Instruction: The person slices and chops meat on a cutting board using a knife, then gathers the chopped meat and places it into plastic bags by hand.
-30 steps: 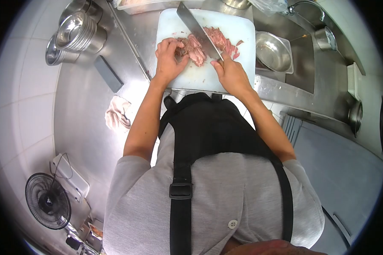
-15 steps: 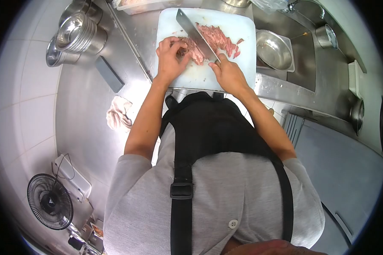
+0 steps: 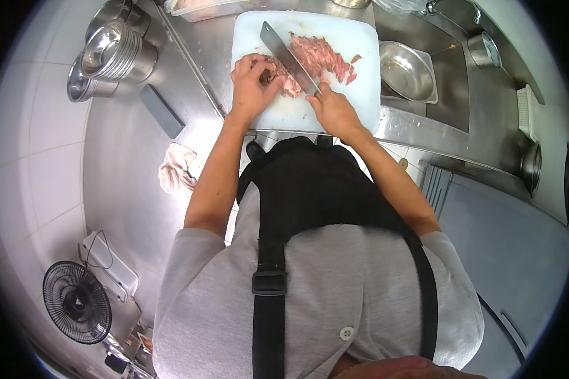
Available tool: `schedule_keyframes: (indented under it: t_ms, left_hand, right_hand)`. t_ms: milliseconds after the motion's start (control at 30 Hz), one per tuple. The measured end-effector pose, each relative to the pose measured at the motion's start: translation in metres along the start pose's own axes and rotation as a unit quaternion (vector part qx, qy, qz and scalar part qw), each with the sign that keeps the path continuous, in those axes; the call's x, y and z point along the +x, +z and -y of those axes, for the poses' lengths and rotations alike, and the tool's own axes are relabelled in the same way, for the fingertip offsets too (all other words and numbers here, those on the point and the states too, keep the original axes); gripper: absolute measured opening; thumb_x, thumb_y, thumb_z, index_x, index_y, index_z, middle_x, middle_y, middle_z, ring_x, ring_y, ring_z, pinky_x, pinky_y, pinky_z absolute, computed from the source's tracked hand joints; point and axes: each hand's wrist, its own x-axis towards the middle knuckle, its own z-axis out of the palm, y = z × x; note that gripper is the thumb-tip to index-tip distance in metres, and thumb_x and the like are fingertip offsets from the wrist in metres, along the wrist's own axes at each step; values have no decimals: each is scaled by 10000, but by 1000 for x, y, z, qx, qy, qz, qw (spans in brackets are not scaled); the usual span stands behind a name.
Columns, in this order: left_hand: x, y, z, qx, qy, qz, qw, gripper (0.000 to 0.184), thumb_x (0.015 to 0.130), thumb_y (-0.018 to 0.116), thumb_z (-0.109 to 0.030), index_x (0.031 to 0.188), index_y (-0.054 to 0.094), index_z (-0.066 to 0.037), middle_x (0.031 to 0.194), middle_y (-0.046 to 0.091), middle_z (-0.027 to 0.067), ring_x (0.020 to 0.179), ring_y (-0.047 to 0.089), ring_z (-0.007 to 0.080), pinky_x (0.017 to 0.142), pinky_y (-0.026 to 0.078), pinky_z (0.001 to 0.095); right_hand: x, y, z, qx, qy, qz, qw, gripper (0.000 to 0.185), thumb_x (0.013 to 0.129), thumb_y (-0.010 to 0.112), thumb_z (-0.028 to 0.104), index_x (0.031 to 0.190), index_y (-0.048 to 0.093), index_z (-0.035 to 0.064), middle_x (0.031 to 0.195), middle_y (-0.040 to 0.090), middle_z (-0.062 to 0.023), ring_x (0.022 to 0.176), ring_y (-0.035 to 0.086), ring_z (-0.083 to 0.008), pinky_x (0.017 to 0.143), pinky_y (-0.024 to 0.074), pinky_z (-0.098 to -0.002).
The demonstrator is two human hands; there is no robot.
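A white cutting board (image 3: 284, 117) lies on the steel counter in front of me. My left hand (image 3: 251, 88) is closed on a chunk of raw meat (image 3: 289, 87), its fingers curled over the left end. In my right hand (image 3: 335, 108) is a large kitchen knife (image 3: 286, 55), held by the handle, which my fingers hide. The blade slants up and left across the board, right beside the held meat. To the right of the blade lies a pile of sliced meat (image 3: 316, 54), with a few loose strips at its right edge.
Stacked steel bowls (image 3: 110, 54) and a grey sharpening stone (image 3: 162, 111) stand on the left, with a crumpled cloth (image 3: 177, 167) nearer me. Right of the board, a steel bowl (image 3: 406, 71) sits in the sink. A black fan (image 3: 77, 302) is at lower left.
The knife has shifted slightly left and down, its blade closer to the held meat. My right hand has moved a little left with it; my left hand stays almost in place.
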Motion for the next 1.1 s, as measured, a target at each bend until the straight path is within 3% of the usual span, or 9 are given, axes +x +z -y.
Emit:
schedule_keyframes:
  t_ms: [133, 333, 500, 700, 833, 1100]
  left_hand:
    - [1, -15, 12, -5, 12, -24, 1000, 339, 795, 874, -147, 1105, 740, -113, 1295, 614, 112, 1249, 550, 361, 1064, 451, 489]
    - [-2, -32, 21, -9, 12, 27, 1000, 390, 794, 797, -64, 1172, 700, -83, 1272, 618, 151, 1229, 561, 393, 1073, 484, 481]
    - [-5, -25, 31, -15, -12, 73, 997, 395, 794, 797, -72, 1177, 700, -73, 1300, 618, 164, 1242, 568, 410, 1095, 479, 479]
    - [-1, -26, 24, -40, 3, 66, 997, 388, 803, 797, -85, 1180, 707, -61, 1383, 615, 158, 1295, 559, 418, 1132, 468, 473]
    - [6, -24, 31, -23, 8, 94, 995, 373, 813, 806, -104, 1168, 711, -47, 1417, 607, 164, 1297, 564, 416, 1127, 475, 467]
    - [7, -36, 22, -51, -28, 85, 995, 384, 811, 859, -124, 1154, 709, -37, 1330, 616, 175, 1292, 575, 408, 1106, 486, 460]
  right_hand:
    - [-11, -14, 14, 15, -2, -18, 1000, 402, 1119, 573, 321, 1221, 537, -66, 988, 754, -304, 980, 727, -504, 881, 548, -593]
    - [-28, -24, 36, 23, -6, -18, 1000, 378, 1110, 588, 295, 1223, 543, -63, 977, 746, -326, 959, 726, -515, 869, 550, -603]
    - [-5, 11, 12, -28, -8, 1, 1000, 371, 1099, 598, 274, 1236, 546, -67, 984, 746, -332, 966, 727, -521, 877, 555, -611]
    - [-4, -8, 23, -28, -12, 28, 999, 378, 1095, 599, 275, 1241, 546, -70, 985, 748, -336, 970, 731, -521, 874, 560, -609]
    - [7, 11, 12, -20, -14, -8, 1000, 376, 1096, 601, 280, 1234, 540, -65, 972, 749, -327, 957, 729, -523, 864, 557, -605]
    - [-12, -12, 25, -2, -39, -41, 998, 397, 1101, 611, 308, 1245, 534, -53, 952, 738, -329, 951, 710, -532, 846, 543, -596]
